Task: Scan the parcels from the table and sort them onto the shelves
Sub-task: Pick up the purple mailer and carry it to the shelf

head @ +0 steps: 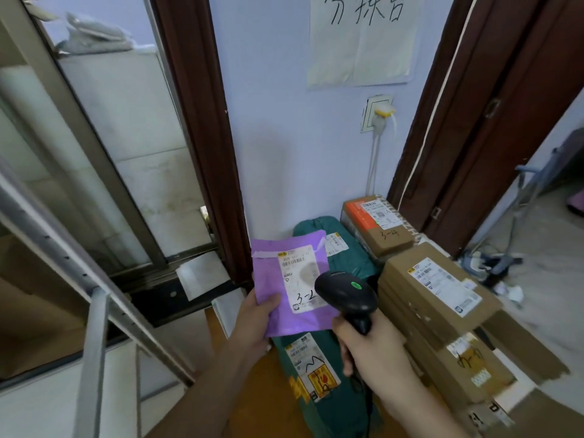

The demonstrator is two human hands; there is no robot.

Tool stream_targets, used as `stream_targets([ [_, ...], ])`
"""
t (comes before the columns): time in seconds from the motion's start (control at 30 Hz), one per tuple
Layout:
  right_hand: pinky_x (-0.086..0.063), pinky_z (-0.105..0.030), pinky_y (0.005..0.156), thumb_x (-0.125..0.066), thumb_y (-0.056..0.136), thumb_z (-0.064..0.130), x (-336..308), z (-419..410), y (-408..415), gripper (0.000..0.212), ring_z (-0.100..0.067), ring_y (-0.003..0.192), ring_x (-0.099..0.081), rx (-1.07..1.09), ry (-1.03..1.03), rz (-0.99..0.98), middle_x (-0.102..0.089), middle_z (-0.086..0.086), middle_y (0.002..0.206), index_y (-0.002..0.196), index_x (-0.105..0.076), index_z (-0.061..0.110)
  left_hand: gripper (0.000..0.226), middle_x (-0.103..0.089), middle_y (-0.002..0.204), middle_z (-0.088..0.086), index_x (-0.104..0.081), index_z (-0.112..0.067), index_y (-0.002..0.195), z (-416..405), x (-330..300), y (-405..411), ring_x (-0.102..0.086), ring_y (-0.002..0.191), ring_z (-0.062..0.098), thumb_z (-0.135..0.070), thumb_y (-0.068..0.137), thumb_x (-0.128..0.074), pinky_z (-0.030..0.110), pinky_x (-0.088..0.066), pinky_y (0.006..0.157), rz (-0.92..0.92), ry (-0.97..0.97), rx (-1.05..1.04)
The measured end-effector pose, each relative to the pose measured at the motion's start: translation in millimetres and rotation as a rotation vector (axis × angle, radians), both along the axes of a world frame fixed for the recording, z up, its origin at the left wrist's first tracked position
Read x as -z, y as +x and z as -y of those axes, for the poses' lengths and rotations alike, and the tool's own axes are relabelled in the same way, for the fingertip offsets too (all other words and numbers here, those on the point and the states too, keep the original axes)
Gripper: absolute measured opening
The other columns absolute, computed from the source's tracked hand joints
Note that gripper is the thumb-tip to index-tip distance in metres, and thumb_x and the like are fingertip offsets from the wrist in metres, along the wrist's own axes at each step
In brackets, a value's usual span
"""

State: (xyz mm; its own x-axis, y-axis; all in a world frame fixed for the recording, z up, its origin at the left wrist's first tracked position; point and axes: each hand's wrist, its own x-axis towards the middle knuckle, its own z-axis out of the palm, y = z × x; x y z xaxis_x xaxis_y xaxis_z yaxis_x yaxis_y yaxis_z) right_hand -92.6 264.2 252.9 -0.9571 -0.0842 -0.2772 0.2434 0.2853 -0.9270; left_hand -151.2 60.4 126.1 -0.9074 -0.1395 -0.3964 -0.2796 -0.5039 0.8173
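Holding a purple mailer [284,289] at frame centre, your left hand [256,324] pinches its lower left corner, thumb on the front face, fingers behind. Mailer's long axis runs roughly bottom to top of frame, tilted slightly; sealed flap end points up toward the wall, label [300,279] faces you with "3-2" handwritten at the label's lower end.

Your right hand [373,346] is clenched round the handle of a black scanner [347,295], right of the mailer. Scanner head points up-left at the label and overlaps its lower right corner in view; green light on top of the head.

Under and behind the mailer: a green bag [331,406] lying on the table, long axis bottom to top, label near its lower end. Right of centre: a stack of brown boxes [436,298], labels up. Behind them, against the wall, a smaller box [379,229] marked "3-4".

Upper centre: paper sign [360,39] on the wall, socket [377,113] below it. Left of frame: metal shelf frame [94,343].
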Motion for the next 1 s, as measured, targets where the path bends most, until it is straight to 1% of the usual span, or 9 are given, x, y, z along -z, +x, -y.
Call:
stream_targets([
  [0.07,-0.046,-0.024,0.045,-0.061,0.095,0.011,-2,-1,3,0.026,-0.019,0.039,-0.05,0.024,0.029,-0.024,-0.05,-0.012,0.049,0.072,-0.053,0.002,0.037,-0.076,0.123,0.014,-0.061,-0.011,0.135,-9,-1,5,-0.075,0.109,0.037,-0.001,0.099,-0.064,0.046,-0.066,0.079,0.008,-0.003,0.011],
  [0.13,-0.047,-0.03,0.049,-0.059,0.095,0.012,-2,-3,5,0.025,-0.02,0.04,-0.052,0.041,0.039,-0.025,-0.051,-0.012,0.049,0.072,-0.054,0.003,0.034,-0.078,0.119,0.014,-0.062,-0.011,0.132,-17,-2,10,-0.077,0.104,0.036,-0.002,0.099,-0.066,0.046,-0.066,0.076,0.026,-0.027,0.029],
  [0.23,-0.048,-0.034,0.052,-0.058,0.095,0.012,-3,-6,10,0.023,-0.019,0.04,-0.051,0.039,0.045,-0.014,-0.051,-0.012,0.05,0.074,-0.054,0.004,0.032,-0.079,0.115,0.013,-0.064,-0.012,0.129,-26,-1,15,-0.078,0.103,0.036,-0.003,0.099,-0.066,0.048,-0.064,0.08,0.027,-0.028,0.05],
  [0.3,-0.047,-0.033,0.05,-0.056,0.095,0.01,-4,-7,14,0.02,-0.018,0.039,-0.049,0.029,0.048,-0.015,-0.049,-0.014,0.052,0.076,-0.053,0.003,0.031,-0.079,0.116,0.013,-0.064,-0.013,0.128,-31,-2,19,-0.077,0.104,0.035,-0.002,0.099,-0.065,0.051,-0.062,0.085,0.021,-0.015,0.066],
  [0.4,-0.048,-0.024,0.045,-0.056,0.096,0.009,-3,-9,18,0.017,-0.016,0.038,-0.048,0.037,0.054,-0.011,-0.048,-0.015,0.055,0.081,-0.053,0.0,0.033,-0.078,0.118,0.014,-0.063,-0.011,0.132,-37,1,22,-0.076,0.108,0.036,-0.002,0.1,-0.064,0.054,-0.06,0.093,0.023,-0.01,0.085],
  [0.5,-0.048,-0.019,0.044,-0.056,0.097,0.012,0,-11,20,0.017,-0.014,0.039,-0.05,0.042,0.066,0.005,-0.051,-0.01,0.052,0.084,-0.055,0.002,0.032,-0.078,0.117,0.014,-0.063,-0.009,0.132,-43,1,27,-0.076,0.106,0.036,-0.001,0.101,-0.063,0.05,-0.061,0.088,0.012,-0.013,0.092],
  [0.63,-0.05,-0.026,0.048,-0.057,0.097,0.015,-1,-15,24,0.014,-0.018,0.042,-0.053,0.06,0.067,0.023,-0.054,-0.011,0.053,0.087,-0.057,0.005,0.033,-0.078,0.118,0.014,-0.063,-0.011,0.133,-48,-2,32,-0.076,0.107,0.036,-0.004,0.1,-0.065,0.052,-0.061,0.089,0.013,0.001,0.105],
  [0.77,-0.049,-0.029,0.051,-0.057,0.097,0.016,-3,-18,30,0.017,-0.019,0.042,-0.052,0.068,0.064,0.041,-0.054,-0.01,0.052,0.083,-0.056,0.006,0.031,-0.079,0.116,0.013,-0.064,-0.013,0.13,-51,-6,37,-0.077,0.105,0.034,-0.003,0.1,-0.064,0.049,-0.062,0.084,0.018,0.016,0.111],
  [1.0,-0.048,-0.026,0.049,-0.057,0.097,0.017,0,-18,42,0.013,-0.016,0.04,-0.051,0.062,0.083,0.057,-0.053,-0.006,0.05,0.087,-0.056,0.009,0.028,-0.08,0.115,0.01,-0.065,-0.016,0.128,-53,-10,48,-0.078,0.103,0.031,-0.006,0.101,-0.064,0.047,-0.063,0.08,0.012,0.004,0.111],
])
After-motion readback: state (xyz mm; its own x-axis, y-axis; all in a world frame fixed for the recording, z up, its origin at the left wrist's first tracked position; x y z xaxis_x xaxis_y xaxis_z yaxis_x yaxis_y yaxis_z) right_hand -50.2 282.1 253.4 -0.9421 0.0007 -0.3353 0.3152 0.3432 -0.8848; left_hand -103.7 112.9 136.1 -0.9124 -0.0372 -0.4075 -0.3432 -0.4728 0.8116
